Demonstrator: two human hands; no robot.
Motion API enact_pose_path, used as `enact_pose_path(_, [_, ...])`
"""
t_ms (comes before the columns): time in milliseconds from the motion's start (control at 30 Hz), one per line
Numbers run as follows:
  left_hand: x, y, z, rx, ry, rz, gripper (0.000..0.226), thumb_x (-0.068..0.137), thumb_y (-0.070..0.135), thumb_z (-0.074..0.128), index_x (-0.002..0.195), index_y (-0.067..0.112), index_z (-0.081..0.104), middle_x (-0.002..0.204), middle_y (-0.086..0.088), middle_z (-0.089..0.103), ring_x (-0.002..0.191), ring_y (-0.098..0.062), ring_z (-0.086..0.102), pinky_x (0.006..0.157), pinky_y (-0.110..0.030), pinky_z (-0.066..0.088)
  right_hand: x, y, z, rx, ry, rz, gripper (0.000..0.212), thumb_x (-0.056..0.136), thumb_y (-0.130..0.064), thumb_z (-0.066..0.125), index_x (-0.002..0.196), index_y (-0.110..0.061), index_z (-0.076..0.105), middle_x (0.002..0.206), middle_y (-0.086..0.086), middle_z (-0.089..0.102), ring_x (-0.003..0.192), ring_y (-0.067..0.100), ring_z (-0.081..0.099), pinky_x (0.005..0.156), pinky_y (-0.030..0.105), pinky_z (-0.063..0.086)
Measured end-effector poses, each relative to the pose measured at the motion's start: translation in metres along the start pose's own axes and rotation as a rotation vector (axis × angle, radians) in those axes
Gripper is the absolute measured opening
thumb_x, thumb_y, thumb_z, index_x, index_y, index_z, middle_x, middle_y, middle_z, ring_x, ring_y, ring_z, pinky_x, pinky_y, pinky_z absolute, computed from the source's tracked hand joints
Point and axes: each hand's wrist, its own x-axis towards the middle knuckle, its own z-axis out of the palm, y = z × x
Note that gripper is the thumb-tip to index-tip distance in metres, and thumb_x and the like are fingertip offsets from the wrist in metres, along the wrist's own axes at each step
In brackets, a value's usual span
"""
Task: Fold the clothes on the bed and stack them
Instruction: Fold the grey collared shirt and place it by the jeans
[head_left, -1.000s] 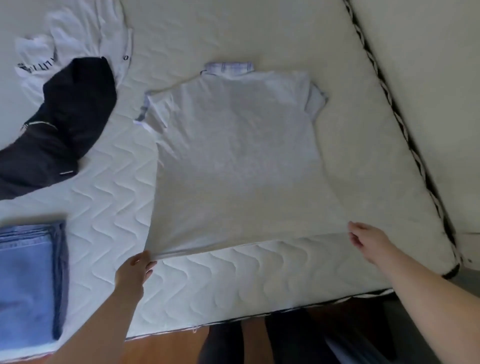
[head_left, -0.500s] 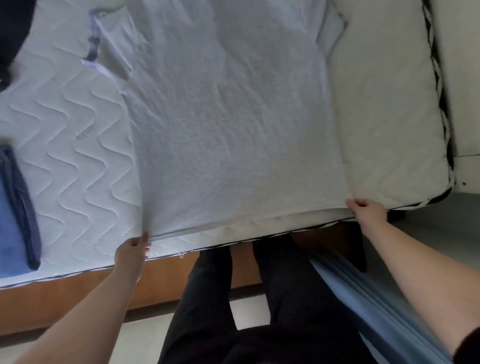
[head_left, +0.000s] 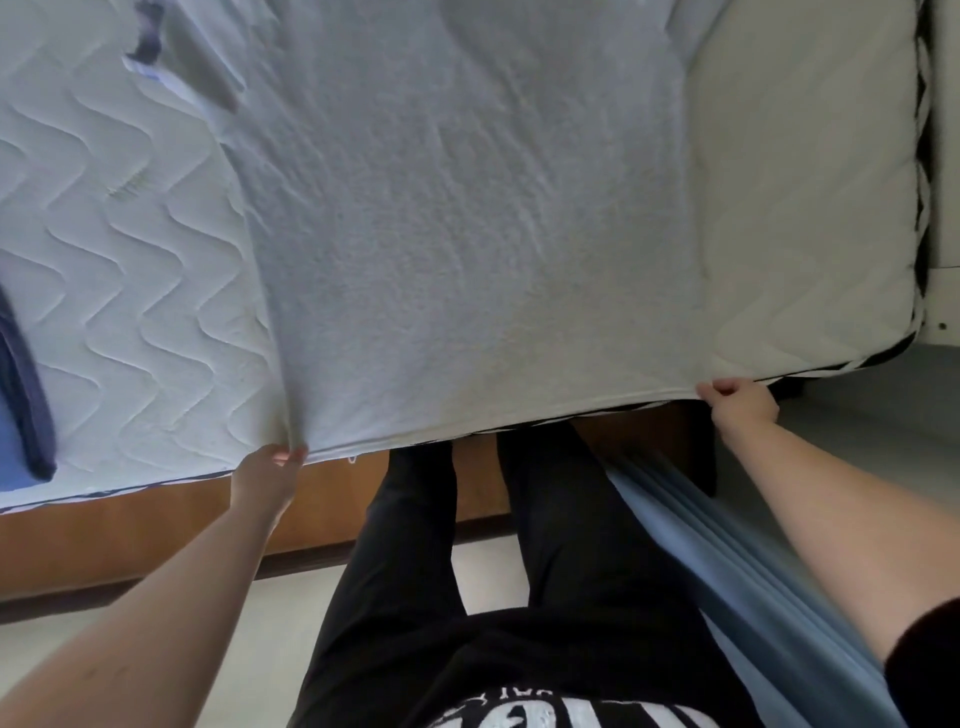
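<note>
A light grey short-sleeved shirt (head_left: 467, 234) lies spread flat on the white quilted mattress (head_left: 119, 270), its hem at the mattress's near edge. My left hand (head_left: 267, 475) pinches the hem's left corner. My right hand (head_left: 740, 402) grips the hem's right corner, just past the mattress edge. One sleeve with dark trim (head_left: 176, 67) shows at the upper left; the collar is out of view. A folded blue garment (head_left: 21, 395) lies at the far left edge of the bed.
The wooden bed frame (head_left: 130, 525) runs below the mattress, with pale floor (head_left: 270, 639) beneath. My legs in black trousers (head_left: 545, 571) stand against the bed. A blue cloth (head_left: 737, 587) hangs by my right side. A white wall or panel (head_left: 945, 156) borders the mattress's right side.
Both hands pulled the shirt's hem toward me, to the mattress's near edge. The view tilted down, so the dark and white garments at the back left left the frame.
</note>
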Motion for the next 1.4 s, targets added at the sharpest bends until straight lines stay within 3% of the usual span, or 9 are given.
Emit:
enact_pose_path(300, [0.001, 0.002, 0.006, -0.062, 0.096, 0.008, 0.041, 0.098, 0.045, 0.052, 0.105, 0.007, 0.066, 0.107, -0.013, 0.070, 0.101, -0.034, 0.062, 0.078, -0.036, 0.037, -0.002, 0.007, 0.000, -0.006, 0.053, -0.089, 0.031, 0.091, -0.026, 0.068, 0.111, -0.003, 0.067, 0.111, 0.020, 0.067, 0.106, 0.033, 0.061, 0.091, 0.031, 0.043])
enact_pose_path(433, [-0.004, 0.008, 0.006, -0.073, 0.028, -0.047, 0.040, 0.092, 0.052, 0.057, 0.099, 0.013, 0.065, 0.099, -0.007, 0.070, 0.085, -0.026, 0.059, 0.077, -0.034, 0.043, -0.009, 0.010, 0.002, -0.074, 0.031, -0.084, 0.024, 0.093, -0.021, 0.066, 0.110, -0.004, 0.067, 0.110, 0.019, 0.067, 0.105, 0.034, 0.061, 0.085, 0.028, 0.040])
enact_pose_path(533, [-0.004, 0.024, -0.001, -0.128, 0.094, -0.062, 0.040, 0.087, 0.043, 0.068, 0.107, 0.012, 0.053, 0.096, -0.006, 0.063, 0.085, -0.028, 0.060, 0.074, -0.036, 0.045, -0.018, -0.002, 0.006, -0.076, 0.139, -0.100, 0.024, 0.092, -0.020, 0.065, 0.109, -0.003, 0.064, 0.113, 0.020, 0.065, 0.106, 0.037, 0.060, 0.089, 0.038, 0.045])
enact_pose_path(633, [0.000, 0.055, -0.013, -0.119, 0.258, 0.047, 0.030, 0.088, 0.033, 0.067, 0.099, 0.013, 0.047, 0.092, -0.006, 0.057, 0.086, -0.031, 0.059, 0.068, -0.036, 0.040, -0.028, -0.026, 0.016, -0.131, 0.344, -0.176, 0.027, 0.092, -0.017, 0.056, 0.114, -0.003, 0.059, 0.122, 0.025, 0.056, 0.116, 0.042, 0.049, 0.094, 0.049, 0.040])
enact_pose_path(700, [0.003, 0.085, -0.017, -0.093, 0.322, 0.222, 0.021, 0.090, 0.026, 0.064, 0.098, 0.012, 0.050, 0.092, -0.007, 0.056, 0.089, -0.031, 0.056, 0.073, -0.038, 0.041, -0.035, -0.045, 0.029, -0.166, 0.371, -0.329, 0.030, 0.091, -0.015, 0.054, 0.119, -0.002, 0.058, 0.124, 0.027, 0.053, 0.117, 0.043, 0.046, 0.095, 0.050, 0.037])
enact_pose_path(867, [0.024, 0.167, -0.025, 0.115, 0.409, 0.594, 0.037, 0.091, 0.019, 0.061, 0.126, 0.012, 0.055, 0.130, -0.011, 0.054, 0.122, -0.032, 0.050, 0.099, -0.046, 0.041, -0.053, -0.114, 0.077, -0.218, 0.289, -0.747, 0.047, 0.091, -0.013, 0.061, 0.135, -0.001, 0.050, 0.139, 0.022, 0.049, 0.128, 0.040, 0.045, 0.104, 0.048, 0.034])
enact_pose_path(1000, [0.053, 0.218, -0.032, 0.287, 0.325, 0.749, 0.058, 0.100, 0.031, 0.047, 0.153, 0.019, 0.029, 0.162, -0.005, 0.021, 0.150, -0.024, 0.017, 0.121, -0.042, 0.018, -0.062, -0.179, 0.115, -0.325, 0.204, -0.944, 0.059, 0.093, -0.021, 0.061, 0.147, -0.004, 0.040, 0.154, 0.017, 0.037, 0.140, 0.036, 0.036, 0.111, 0.046, 0.030])
enact_pose_path(1133, [0.083, 0.245, -0.039, 0.403, 0.324, 0.803, 0.061, 0.103, 0.038, 0.034, 0.158, 0.022, 0.012, 0.165, -0.004, 0.005, 0.152, -0.022, 0.004, 0.123, -0.040, 0.007, -0.064, -0.228, 0.140, -0.400, 0.151, -1.053, 0.061, 0.097, -0.027, 0.056, 0.151, -0.009, 0.034, 0.159, 0.010, 0.028, 0.145, 0.031, 0.029, 0.115, 0.045, 0.024])
enact_pose_path(1400, [0.146, 0.285, -0.073, 0.350, 0.478, 0.822, 0.054, 0.105, 0.038, 0.037, 0.155, 0.022, 0.025, 0.163, -0.006, 0.019, 0.150, -0.025, 0.020, 0.121, -0.044, 0.020, -0.050, -0.317, 0.171, -0.451, 0.120, -1.206, 0.060, 0.098, -0.027, 0.054, 0.151, -0.010, 0.034, 0.157, 0.010, 0.032, 0.145, 0.029, 0.030, 0.115, 0.045, 0.025])
